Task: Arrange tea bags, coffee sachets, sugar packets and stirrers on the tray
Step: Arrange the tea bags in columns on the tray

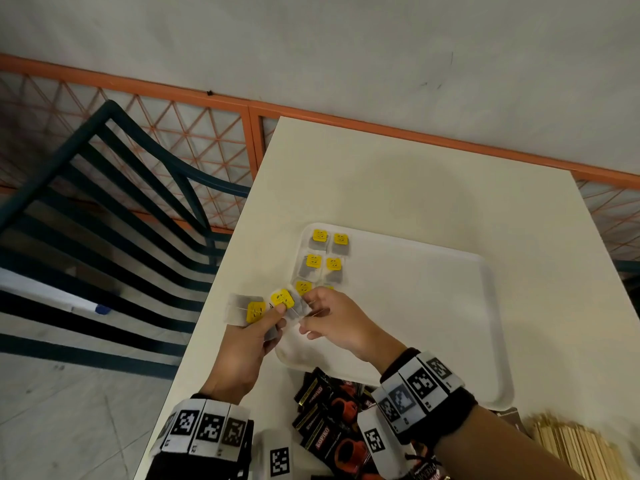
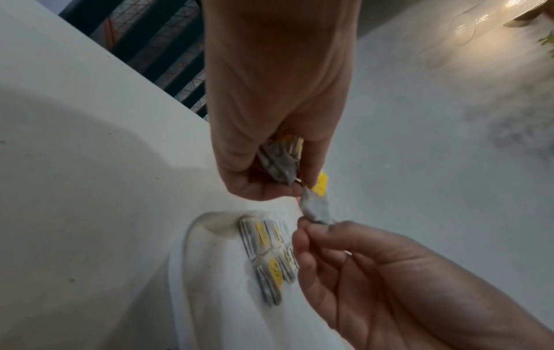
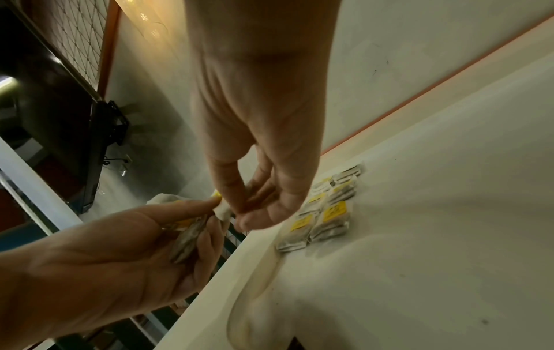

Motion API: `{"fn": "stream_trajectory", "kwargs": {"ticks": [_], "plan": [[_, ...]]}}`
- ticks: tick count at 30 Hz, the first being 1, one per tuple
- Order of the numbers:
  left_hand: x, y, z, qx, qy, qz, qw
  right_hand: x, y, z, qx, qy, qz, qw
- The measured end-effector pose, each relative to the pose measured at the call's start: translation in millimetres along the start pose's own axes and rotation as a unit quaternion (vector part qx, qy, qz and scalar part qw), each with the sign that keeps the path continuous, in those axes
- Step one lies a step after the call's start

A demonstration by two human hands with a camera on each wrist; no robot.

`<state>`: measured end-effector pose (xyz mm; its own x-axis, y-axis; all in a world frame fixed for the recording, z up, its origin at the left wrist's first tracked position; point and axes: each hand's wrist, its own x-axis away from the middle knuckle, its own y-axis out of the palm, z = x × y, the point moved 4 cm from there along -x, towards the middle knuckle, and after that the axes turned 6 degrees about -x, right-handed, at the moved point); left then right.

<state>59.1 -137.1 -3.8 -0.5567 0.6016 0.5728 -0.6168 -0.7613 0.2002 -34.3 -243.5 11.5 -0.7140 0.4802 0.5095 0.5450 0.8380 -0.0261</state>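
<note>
The left hand (image 1: 247,344) is curled round a small stack of tea bags (image 1: 244,308), held off the left edge of the table (image 1: 398,188), with its thumb pressing on the yellow tag of the top bag. Just to its right, the right hand (image 1: 334,320) pinches one corner of that top tea bag (image 1: 285,301) between thumb and fingertip, apparently peeling it from the stack. To do this step well, keep the left grip firm on the remaining bags while the right hand draws only one bag clear; the thin strings (visible between the two hands) look liable to snag and drag a second bag out. Further right, the white tray (image 1: 450,306) carries tea bags (image 1: 325,258) laid flat in two columns at its far-left corner, tags up. The sixth position, in the right column of the third row, is hidden by the right hand; a sliver of yellow there suggests it may be filled. Place the freed bag in the next free position, edges aligned with its neighbours, without overlap. Coffee sachets (image 1: 329,420) lie near the front table edge, and stirrers (image 1: 575,448) at the far right; sugar packets cannot be identified.
</note>
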Motion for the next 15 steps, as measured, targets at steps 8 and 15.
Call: {"fn": "stream_trajectory", "kwargs": {"ticks": [8, 15], "plan": [[5, -13, -2, -0.066, 0.004, 0.005, 0.998, 2, 3, 4, -0.006, -0.047, 0.026, 0.999], [10, -14, -10, -0.095, -0.055, -0.013, 0.994, -2, 1, 19, 0.079, -0.043, 0.051, 0.995]]}}
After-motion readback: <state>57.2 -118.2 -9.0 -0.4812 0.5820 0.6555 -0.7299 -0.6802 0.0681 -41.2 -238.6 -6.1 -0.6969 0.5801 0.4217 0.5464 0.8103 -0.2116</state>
